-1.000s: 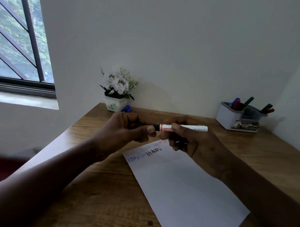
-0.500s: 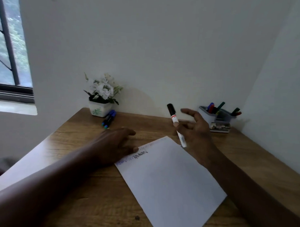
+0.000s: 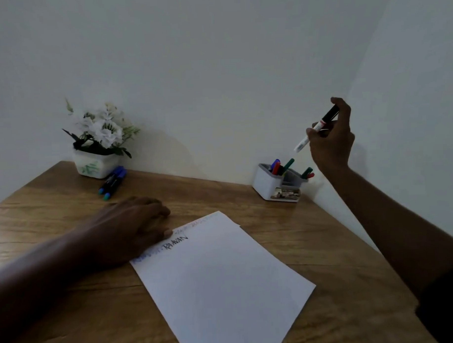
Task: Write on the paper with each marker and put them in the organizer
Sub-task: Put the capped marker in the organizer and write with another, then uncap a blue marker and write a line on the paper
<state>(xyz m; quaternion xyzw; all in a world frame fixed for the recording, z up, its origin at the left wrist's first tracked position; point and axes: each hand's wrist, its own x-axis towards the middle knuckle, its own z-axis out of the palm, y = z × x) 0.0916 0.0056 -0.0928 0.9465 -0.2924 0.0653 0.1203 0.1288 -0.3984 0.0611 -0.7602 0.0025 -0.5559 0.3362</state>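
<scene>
Standing near the far right corner of the tabletop [image 3: 338, 244], a white desk organizer [image 3: 265, 185] holds capped markers [image 3: 280, 167]: a blue, a red and a green one lean in its taller rear compartment, and a green and a red one poke out of the lower compartment on the right. What fills its small front slot is too blurred to tell. In the far left corner a white flower pot [image 3: 91, 167] sits against the wall, with two blue markers [image 3: 111, 181] lying just beside it on the wood.

The right hand [image 3: 332, 142] is raised in the air above and right of the organizer, apart from it. Its grip is curled round a white black-capped marker [image 3: 315, 129], cap end up, the other end slanting down toward the organizer.

The paper [image 3: 224, 279] lies at the near middle of the tabletop, with blue and black writing along its far edge. The left hand [image 3: 135, 226] rests at the sheet's far left corner, its grip relaxed and holding nothing, fingertips touching the paper.
</scene>
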